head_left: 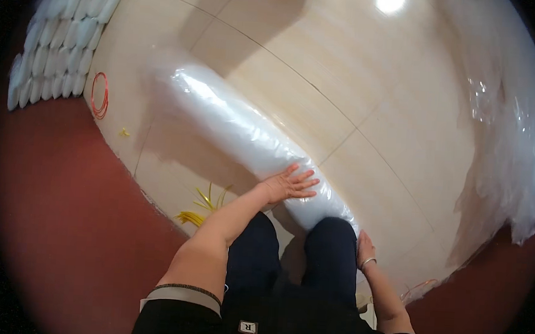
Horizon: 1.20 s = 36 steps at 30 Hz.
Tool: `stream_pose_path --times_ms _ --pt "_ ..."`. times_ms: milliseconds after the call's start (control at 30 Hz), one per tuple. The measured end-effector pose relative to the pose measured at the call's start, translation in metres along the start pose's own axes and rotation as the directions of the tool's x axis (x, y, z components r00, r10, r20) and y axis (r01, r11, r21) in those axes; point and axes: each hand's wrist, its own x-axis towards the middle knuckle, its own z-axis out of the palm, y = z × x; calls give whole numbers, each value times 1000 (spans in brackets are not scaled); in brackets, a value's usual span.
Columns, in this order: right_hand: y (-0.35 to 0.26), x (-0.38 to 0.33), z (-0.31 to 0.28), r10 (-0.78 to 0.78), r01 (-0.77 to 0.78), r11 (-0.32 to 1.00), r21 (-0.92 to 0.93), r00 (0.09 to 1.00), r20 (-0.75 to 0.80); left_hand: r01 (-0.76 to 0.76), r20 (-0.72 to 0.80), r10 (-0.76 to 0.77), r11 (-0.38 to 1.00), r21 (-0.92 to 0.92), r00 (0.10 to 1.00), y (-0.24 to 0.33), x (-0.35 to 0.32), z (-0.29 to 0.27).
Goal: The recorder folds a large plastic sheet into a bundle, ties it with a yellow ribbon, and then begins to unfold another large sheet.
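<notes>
A long, shiny bundle of clear plastic film [233, 125] lies slantwise across my front, from the far left down to my right knee. My left hand [291, 185] is pressed flat on its near part, fingers spread. Beside my right knee, my right hand [365, 249] is closed at the bundle's near end. A bracelet circles that wrist, and the knee and plastic hide part of the fingers. The bundle's near end passes against my right knee, and its far end looks blurred.
Pale tiles [378, 155] make up the floor, bordered by dark red flooring [69, 204]. Stacked white rolled packs [60, 44] stand far left, near a red cord loop [100, 95]. Yellow ties [191, 217] lie by my left forearm. Loose clear plastic [508, 133] hangs or heaps at right.
</notes>
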Motion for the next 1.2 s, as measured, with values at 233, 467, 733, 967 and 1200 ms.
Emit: stream_pose_path --times_ms 233,467,733,967,1200 --pt "-102 81 -143 -292 431 888 160 798 -527 58 -397 -452 715 -697 799 -2 -40 -88" --pt "-321 142 -244 -634 792 609 26 507 -584 708 -298 -948 285 -647 109 -88 -154 -51" --pt "-391 175 -228 -658 732 650 -204 408 -633 691 -218 -889 452 -564 404 -195 -125 -41" --pt "-426 187 -201 -547 474 837 -274 702 -456 769 42 -793 575 -278 608 -236 -114 -2" --pt "-432 215 -169 -557 434 831 -349 669 -493 303 28 -854 154 -941 519 -240 -159 16"
